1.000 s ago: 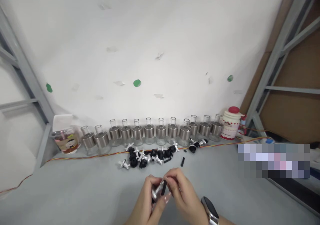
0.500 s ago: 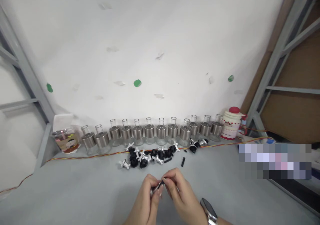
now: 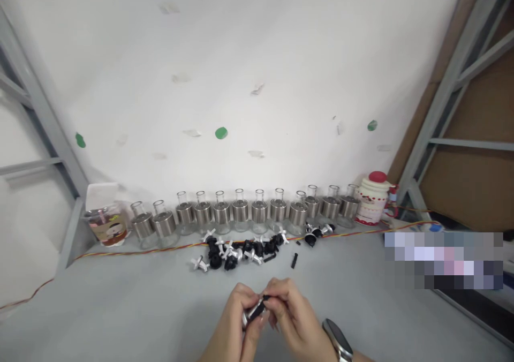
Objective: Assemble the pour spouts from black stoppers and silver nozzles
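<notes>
Low in the middle of the head view, my left hand [image 3: 236,319] is closed round a small black and silver part [image 3: 255,309]. Fingertips of my right hand [image 3: 291,314] pinch the black upper end of that same part. Much of the part is hidden by my fingers, so its exact kind does not show. Beyond my hands lies a pile of loose black and silver-white fittings [image 3: 231,254], some with cross-shaped tops. One small black rod-like piece [image 3: 294,261] lies apart, to the right of the pile.
A row of glass bottles with metal collars [image 3: 240,210] stands along the wall. A labelled plastic tub [image 3: 107,228] is at the left, a white jar with red lid [image 3: 371,200] at the right. A twisted red-yellow wire [image 3: 160,249] crosses the table. Metal frames flank both sides.
My fingers have shifted on the black and silver part, and more of it now shows between my hands. The pile and the bottles have stayed put.
</notes>
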The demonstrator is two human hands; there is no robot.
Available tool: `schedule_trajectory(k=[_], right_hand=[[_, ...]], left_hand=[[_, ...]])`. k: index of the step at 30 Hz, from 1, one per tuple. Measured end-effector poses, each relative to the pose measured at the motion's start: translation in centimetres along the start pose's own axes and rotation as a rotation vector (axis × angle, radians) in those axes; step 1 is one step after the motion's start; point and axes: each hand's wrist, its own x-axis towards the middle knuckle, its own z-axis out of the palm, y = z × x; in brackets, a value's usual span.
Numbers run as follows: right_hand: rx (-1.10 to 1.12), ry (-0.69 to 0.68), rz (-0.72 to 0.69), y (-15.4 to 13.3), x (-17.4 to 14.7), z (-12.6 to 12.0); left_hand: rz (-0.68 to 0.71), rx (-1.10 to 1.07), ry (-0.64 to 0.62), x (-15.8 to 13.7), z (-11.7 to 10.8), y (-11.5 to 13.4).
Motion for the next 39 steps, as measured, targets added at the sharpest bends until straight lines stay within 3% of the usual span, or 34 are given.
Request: schedule_trajectory(k=[11,19,28,31,39], right_hand=[[0.007,0.009,-0.016,0.4,-0.3,0.1],[-0.114,0.066,-0.019,-0.2,0.0,-0.3],[-0.094,0.038,0.004,-0.2,0.1,0.1],[-0.091,0.06,-0.035,-0.1,-0.1,0.2],[-0.11,0.087,-0.298,-0.7,0.0,-0.2]], left_hand=[[-0.081,-0.032,-0.011,0.2,-0.2,0.7],[-0.162,-0.088,-0.066,0.3,-0.1,0.0],[-0.138,-0.152,-0.085,0.6,-0.5,0.3],[-0.128,-0.138,-0.059,0.4,-0.3,0.2],[0.027,-0.034,0.052,-0.6,0.5,0.4]])
